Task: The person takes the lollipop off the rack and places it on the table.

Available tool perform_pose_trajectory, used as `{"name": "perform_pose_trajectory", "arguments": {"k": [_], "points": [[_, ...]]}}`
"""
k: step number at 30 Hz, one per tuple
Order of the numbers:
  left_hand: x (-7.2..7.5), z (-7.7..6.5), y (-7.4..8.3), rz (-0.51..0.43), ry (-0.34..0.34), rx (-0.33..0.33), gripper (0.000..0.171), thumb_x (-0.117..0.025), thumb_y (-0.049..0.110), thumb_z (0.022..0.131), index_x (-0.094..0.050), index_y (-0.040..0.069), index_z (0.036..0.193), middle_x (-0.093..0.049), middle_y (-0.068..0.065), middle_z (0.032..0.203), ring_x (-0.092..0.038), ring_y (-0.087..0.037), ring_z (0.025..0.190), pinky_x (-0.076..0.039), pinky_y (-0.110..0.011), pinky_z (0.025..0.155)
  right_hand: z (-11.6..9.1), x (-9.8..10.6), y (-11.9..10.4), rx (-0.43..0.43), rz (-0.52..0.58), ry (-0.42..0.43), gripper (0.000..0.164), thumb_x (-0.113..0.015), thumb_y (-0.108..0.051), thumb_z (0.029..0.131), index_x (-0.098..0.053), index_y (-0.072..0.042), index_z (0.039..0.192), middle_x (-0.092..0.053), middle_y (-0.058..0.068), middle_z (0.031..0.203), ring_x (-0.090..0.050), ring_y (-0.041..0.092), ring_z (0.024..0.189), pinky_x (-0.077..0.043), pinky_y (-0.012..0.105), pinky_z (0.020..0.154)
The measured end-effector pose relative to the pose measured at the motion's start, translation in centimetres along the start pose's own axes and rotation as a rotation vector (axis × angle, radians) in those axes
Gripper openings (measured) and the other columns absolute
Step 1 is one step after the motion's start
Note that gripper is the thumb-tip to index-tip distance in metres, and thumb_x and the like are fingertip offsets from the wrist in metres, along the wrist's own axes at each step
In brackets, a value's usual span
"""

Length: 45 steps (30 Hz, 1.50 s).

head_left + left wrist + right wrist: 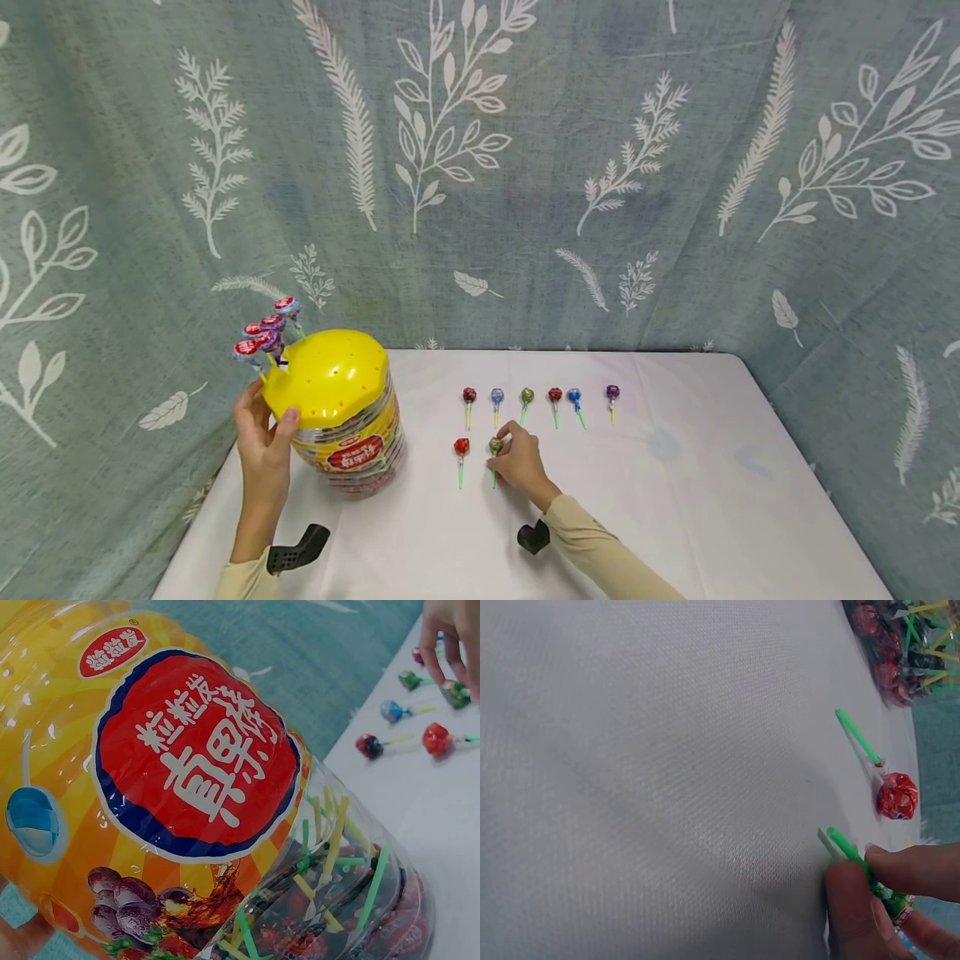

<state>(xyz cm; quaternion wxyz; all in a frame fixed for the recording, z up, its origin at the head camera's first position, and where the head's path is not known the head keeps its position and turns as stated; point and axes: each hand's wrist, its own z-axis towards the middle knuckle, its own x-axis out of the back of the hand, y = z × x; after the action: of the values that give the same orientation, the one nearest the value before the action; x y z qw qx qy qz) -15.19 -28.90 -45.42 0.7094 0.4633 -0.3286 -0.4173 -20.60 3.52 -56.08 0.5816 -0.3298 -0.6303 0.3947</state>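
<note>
My left hand (262, 454) holds a large clear plastic lollipop jar (358, 457) by the side of its yellow lid (337, 375). The thumb lies on the lid, and the other fingers are mostly hidden behind it. Sticks and red wrappers show through the jar's lower part in the left wrist view. On the right, my right hand (521, 462) pinches a green-wrapped lollipop (894, 901) between thumb and fingers, low over the table. Its green stick (844, 844) points away from the fingertips. Beside it lies a red lollipop (461, 447) with a green stick.
Several lollipops lie in a row farther back, among them a purple one (612, 392) at the right end. More lollipops (262, 333) stand upright at the lid's left edge. A white cloth (675, 517) covers the table, and a leaf-patterned curtain (525, 192) hangs behind.
</note>
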Motion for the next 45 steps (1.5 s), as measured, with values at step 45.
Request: {"name": "perform_pose_trajectory", "arguments": {"k": [45], "points": [[0.6, -0.2, -0.1, -0.027, -0.019, -0.012, 0.063, -0.053, 0.012, 0.091, -0.024, 0.022, 0.146, -0.037, 0.0, 0.14, -0.033, -0.016, 0.13, -0.03, -0.028, 0.101, 1.8, 5.4, -14.9, 0.414, 0.092, -0.117, 0.032, -0.074, -0.004, 0.079, -0.06, -0.01, 0.107, -0.062, 0.007, 0.091, -0.063, 0.019, 0.079, -0.052, 0.029, 0.068]]}}
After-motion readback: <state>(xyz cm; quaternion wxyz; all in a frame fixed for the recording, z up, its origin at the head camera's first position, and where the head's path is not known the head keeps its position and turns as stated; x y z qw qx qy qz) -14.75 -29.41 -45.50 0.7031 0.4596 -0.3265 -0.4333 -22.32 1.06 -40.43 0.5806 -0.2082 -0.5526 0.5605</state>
